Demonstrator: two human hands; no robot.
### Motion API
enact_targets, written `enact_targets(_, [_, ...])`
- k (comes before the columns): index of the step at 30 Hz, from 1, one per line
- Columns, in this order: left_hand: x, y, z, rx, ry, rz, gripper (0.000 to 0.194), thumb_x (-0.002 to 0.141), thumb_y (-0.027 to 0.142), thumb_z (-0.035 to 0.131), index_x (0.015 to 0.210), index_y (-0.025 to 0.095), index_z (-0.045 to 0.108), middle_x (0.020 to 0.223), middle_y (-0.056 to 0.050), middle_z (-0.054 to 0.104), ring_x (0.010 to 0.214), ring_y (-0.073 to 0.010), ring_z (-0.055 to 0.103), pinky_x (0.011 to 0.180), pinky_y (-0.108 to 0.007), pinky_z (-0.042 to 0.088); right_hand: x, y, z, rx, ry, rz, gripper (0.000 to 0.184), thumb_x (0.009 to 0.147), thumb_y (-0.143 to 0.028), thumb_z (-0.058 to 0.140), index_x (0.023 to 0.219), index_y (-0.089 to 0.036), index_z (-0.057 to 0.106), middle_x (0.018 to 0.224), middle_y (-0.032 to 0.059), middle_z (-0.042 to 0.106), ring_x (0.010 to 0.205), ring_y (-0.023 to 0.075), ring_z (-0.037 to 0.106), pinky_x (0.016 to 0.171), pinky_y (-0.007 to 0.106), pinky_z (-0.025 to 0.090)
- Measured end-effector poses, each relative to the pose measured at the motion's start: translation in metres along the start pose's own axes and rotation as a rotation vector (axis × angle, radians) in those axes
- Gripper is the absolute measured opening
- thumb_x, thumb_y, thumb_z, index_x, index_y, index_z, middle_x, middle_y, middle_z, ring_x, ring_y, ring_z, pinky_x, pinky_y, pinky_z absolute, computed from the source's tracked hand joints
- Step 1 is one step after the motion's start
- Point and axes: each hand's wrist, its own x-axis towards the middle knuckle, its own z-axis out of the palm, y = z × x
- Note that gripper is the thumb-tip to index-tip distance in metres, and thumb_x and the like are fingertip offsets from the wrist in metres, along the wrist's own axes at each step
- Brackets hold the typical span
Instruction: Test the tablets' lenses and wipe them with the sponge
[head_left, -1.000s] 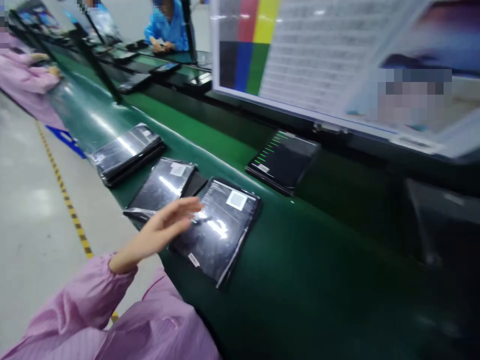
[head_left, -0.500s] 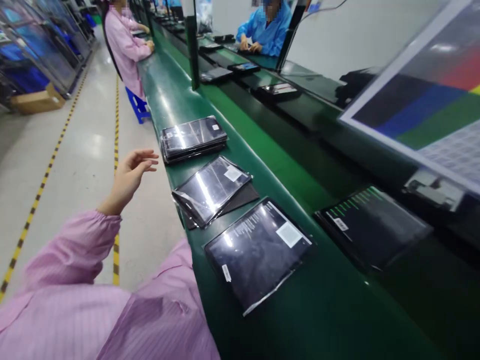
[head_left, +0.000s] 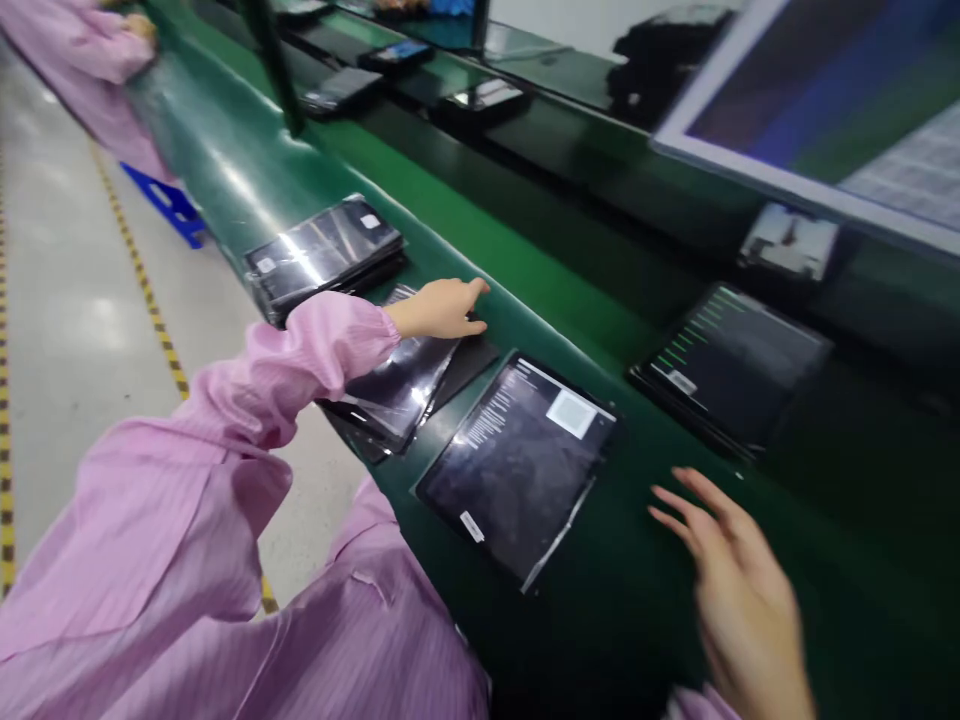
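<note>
My left hand (head_left: 439, 308) reaches over the green bench and rests, fingers curled, on the far end of a bagged black tablet (head_left: 397, 385) that lies on a dark flat sheet. Whether it grips the bag I cannot see. A second bagged tablet (head_left: 517, 465) with a white label lies just to its right. My right hand (head_left: 739, 590) hovers low over the bench with fingers spread, holding nothing, right of that tablet. A stack of bagged tablets (head_left: 322, 255) sits further left along the bench.
A bare tablet with green text on its screen (head_left: 731, 365) lies on the conveyor belt (head_left: 480, 240). A large monitor (head_left: 825, 110) stands at the upper right. A person in pink (head_left: 82, 60) works further along; a blue stool (head_left: 169, 205) stands on the floor.
My left hand has swung from beside the bench onto the middle bagged tablet. My right hand has come into view at the lower right. The view has tilted downward.
</note>
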Motion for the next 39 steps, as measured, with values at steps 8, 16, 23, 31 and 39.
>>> enact_targets(8, [0.0, 0.021, 0.015, 0.153, -0.031, -0.071, 0.068, 0.086, 0.013, 0.054, 0.15, 0.002, 0.034, 0.114, -0.022, 0.07, 0.11, -0.0362, 0.067, 0.095, -0.044, 0.05, -0.005, 0.025, 0.067, 0.25, 0.128, 0.036, 0.05, 0.094, -0.049, 0.061, 0.135, -0.021, 0.061, 0.14, 0.0121, 0.06, 0.114, 0.0239, 0.065, 0.099, 0.043, 0.054])
enact_targets(16, [-0.001, 0.028, 0.011, 0.239, -0.041, -0.053, 0.071, 0.081, 0.015, 0.057, 0.146, -0.004, 0.033, 0.105, -0.022, 0.072, 0.102, -0.0358, 0.071, 0.09, -0.041, 0.053, -0.005, 0.035, 0.068, 0.168, 0.067, -0.033, 0.05, 0.097, -0.05, 0.055, 0.138, -0.022, 0.059, 0.135, 0.012, 0.06, 0.106, 0.0218, 0.064, 0.095, 0.042, 0.056])
enact_targets(23, [0.002, 0.019, 0.021, 0.267, -0.075, -0.009, 0.076, 0.081, 0.021, 0.055, 0.148, -0.004, 0.031, 0.107, -0.026, 0.073, 0.1, -0.0424, 0.072, 0.089, -0.05, 0.056, -0.007, 0.034, 0.07, 0.127, 0.077, -0.106, 0.044, 0.094, -0.046, 0.06, 0.13, -0.022, 0.066, 0.129, 0.011, 0.057, 0.101, 0.02, 0.064, 0.089, 0.037, 0.057])
enact_targets(31, [-0.091, 0.029, 0.032, -0.469, 0.074, 0.016, 0.079, 0.091, 0.049, 0.062, 0.159, 0.03, 0.026, 0.156, -0.012, 0.049, 0.141, -0.034, 0.051, 0.119, -0.058, 0.04, -0.009, 0.035, 0.071, 0.163, 0.103, -0.146, 0.037, 0.089, -0.036, 0.066, 0.124, -0.024, 0.068, 0.124, 0.0097, 0.059, 0.092, 0.0198, 0.065, 0.079, 0.036, 0.059])
enact_targets(39, [-0.188, 0.061, 0.062, -0.979, 0.037, -0.228, 0.06, 0.097, 0.041, 0.064, 0.151, 0.043, 0.039, 0.158, -0.002, 0.048, 0.151, -0.0273, 0.039, 0.129, -0.052, 0.026, -0.006, 0.034, 0.069, 0.181, 0.073, -0.132, 0.047, 0.088, -0.032, 0.065, 0.134, -0.025, 0.064, 0.12, 0.0087, 0.057, 0.086, 0.0182, 0.063, 0.076, 0.036, 0.059])
